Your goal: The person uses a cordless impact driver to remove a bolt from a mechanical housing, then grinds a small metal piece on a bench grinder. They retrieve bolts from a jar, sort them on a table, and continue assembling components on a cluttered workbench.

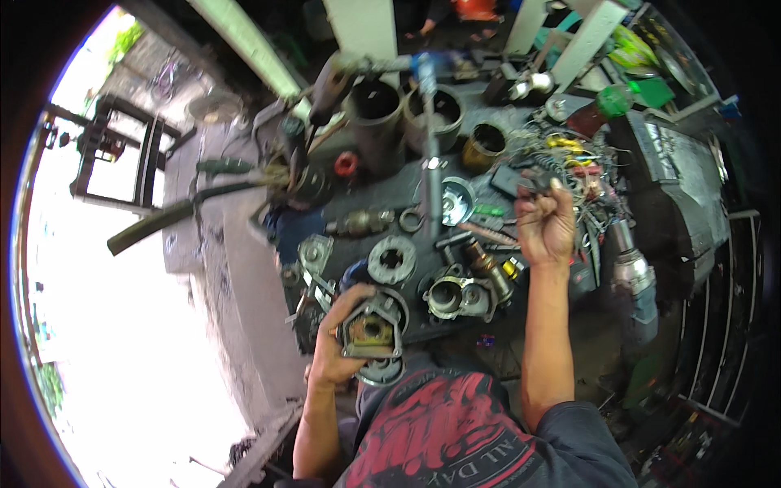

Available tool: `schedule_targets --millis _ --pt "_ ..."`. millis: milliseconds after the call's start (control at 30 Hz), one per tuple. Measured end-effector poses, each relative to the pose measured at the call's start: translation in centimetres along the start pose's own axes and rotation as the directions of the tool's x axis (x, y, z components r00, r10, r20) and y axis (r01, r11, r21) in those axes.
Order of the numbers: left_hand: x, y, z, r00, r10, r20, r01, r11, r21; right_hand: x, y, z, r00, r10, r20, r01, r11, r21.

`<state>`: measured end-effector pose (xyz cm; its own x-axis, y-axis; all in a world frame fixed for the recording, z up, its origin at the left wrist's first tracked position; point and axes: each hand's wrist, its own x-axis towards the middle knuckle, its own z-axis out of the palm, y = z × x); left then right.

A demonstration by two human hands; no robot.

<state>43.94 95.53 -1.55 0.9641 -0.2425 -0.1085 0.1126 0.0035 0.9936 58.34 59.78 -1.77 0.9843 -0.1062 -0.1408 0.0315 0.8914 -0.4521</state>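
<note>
My left hand (335, 346) is wrapped round the side of a metal machine housing (373, 332) at the near edge of the workbench. The housing has a frame of bars and a brownish round hub in its middle. Over the right part of the bench my right hand (543, 228) is raised, palm up, its fingers curled. Something dark shows at its fingertips, too blurred to name. Between the hands lie a round metal ring plate (392, 260), a cast housing with a round bore (450, 298) and a brass-coloured cylindrical part (490, 268).
Pliers and wires (594, 187) are heaped at the right, beside a power tool (634, 285). Tall dark pots (376, 122) and a yellowish can (485, 146) stand at the back. A vertical metal pipe (431, 187) rises mid-bench. At left, a thick bar (154, 228) juts past the bench.
</note>
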Motion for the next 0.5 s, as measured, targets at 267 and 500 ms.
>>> schedule_targets --millis 267,500 --pt "0.5 6.4 1.4 1.0 0.022 -0.014 -0.013 0.89 0.455 -7.2 1.6 5.0 0.941 0.252 0.227 -0.24 0.967 -0.08" --pt "1.9 7.4 3.1 0.975 -0.199 0.094 0.132 0.87 0.475 -10.2 1.8 5.4 0.98 0.195 -0.048 -0.198 0.906 -0.375"
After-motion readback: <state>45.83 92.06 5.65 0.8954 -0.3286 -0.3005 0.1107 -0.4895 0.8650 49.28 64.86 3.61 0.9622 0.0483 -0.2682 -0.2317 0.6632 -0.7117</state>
